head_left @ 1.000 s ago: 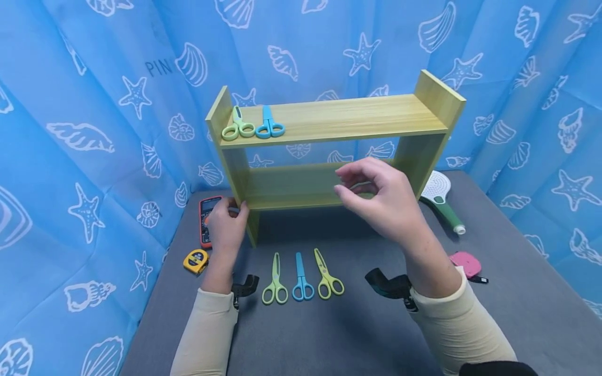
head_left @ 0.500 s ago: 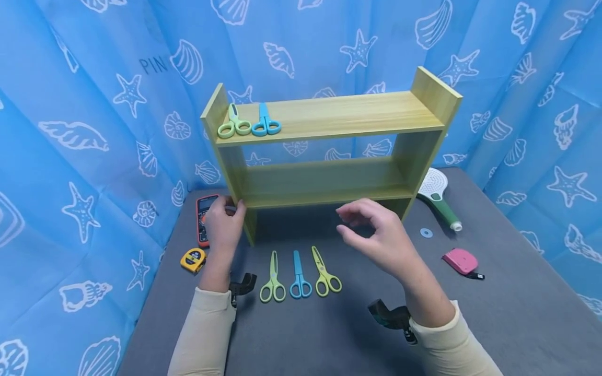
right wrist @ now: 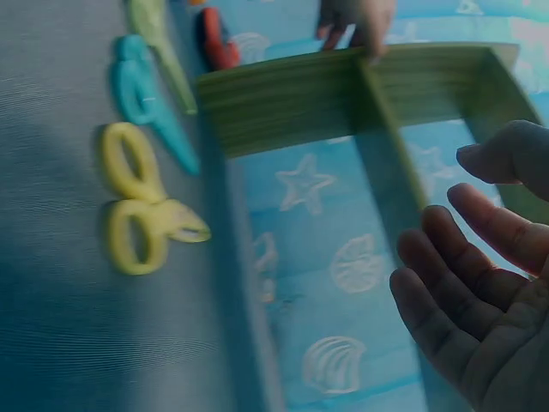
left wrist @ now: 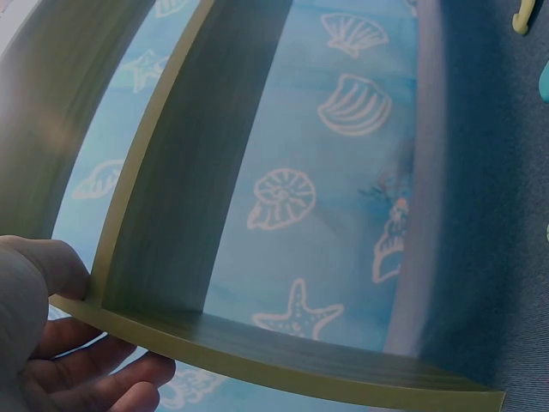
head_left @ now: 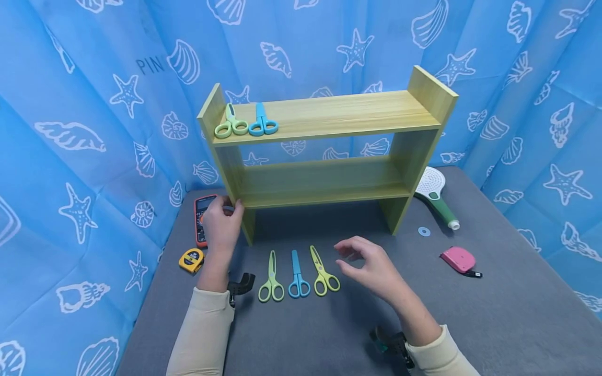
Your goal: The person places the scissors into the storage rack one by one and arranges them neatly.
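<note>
My left hand point(head_left: 223, 222) pinches the left side panel of a wooden two-tier shelf point(head_left: 324, 196), thumb on its front edge and fingers behind it in the left wrist view. My right hand point(head_left: 369, 263) hovers with loosely curved fingers and nothing in them, just right of yellow scissors point(head_left: 324, 279). Beside those lie blue scissors point(head_left: 298, 284) and green scissors point(head_left: 271, 287), handles toward me. On the upper board, at its left end, sit another pair of green scissors point(head_left: 230, 125) and another blue pair point(head_left: 262, 125).
Left of the shelf are a red-edged multimeter point(head_left: 200, 209) and a yellow tape measure point(head_left: 192, 260). To its right lie a green-and-white shower head point(head_left: 435, 196), a small pale ring point(head_left: 424, 231) and a pink tape measure point(head_left: 459, 259). A blue curtain point(head_left: 94, 156) surrounds the grey table.
My right hand has come down from in front of the shelf to beside the yellow scissors, its fingers still loosely curved. The left hand keeps its hold on the panel.
</note>
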A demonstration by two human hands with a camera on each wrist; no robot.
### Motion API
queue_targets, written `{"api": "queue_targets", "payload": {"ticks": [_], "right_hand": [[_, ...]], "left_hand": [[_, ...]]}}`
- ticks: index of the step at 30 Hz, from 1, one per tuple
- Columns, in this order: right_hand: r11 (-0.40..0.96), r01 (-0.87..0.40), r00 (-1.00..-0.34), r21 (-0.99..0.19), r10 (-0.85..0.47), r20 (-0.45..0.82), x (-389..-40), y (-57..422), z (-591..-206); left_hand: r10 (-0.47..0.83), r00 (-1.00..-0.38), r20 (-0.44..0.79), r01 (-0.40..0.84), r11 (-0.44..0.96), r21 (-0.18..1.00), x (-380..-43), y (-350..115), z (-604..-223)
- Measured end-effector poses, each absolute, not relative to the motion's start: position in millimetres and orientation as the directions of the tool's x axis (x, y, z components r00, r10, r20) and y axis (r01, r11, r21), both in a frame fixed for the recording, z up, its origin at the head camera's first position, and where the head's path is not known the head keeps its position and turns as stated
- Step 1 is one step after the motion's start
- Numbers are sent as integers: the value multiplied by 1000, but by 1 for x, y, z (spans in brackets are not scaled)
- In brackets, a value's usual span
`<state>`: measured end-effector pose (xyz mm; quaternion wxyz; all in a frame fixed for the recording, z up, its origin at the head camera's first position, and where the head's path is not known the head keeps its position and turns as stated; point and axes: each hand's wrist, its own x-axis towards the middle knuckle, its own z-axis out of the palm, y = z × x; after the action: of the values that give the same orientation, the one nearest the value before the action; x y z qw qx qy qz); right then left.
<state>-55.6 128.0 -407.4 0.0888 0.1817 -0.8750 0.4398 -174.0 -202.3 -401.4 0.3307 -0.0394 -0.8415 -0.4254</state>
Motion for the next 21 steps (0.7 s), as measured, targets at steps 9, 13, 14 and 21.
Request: {"api": "queue_targets", "payload": {"ticks": [9,13,14,21], "right_hand": [[524,-312,-947,-793,-244,211,-59,123,-447],[554,-264,-961,-789,-223,164,-61,120,-463],[560,-250,-965,-790,-214,154,-62,120,-468],[615,-133,-989,-778,-137,60,-65,109,-488]], "left_hand": [[-216,-771,598,351,640,684,-174,-202,-401],[-219,-777,591,344,638,689,-174,-202,-402],[-218,-778,590,344,637,690,-174,-202,-402],[-219,-783,582,341,632,696,-173,-202,-401]]}}
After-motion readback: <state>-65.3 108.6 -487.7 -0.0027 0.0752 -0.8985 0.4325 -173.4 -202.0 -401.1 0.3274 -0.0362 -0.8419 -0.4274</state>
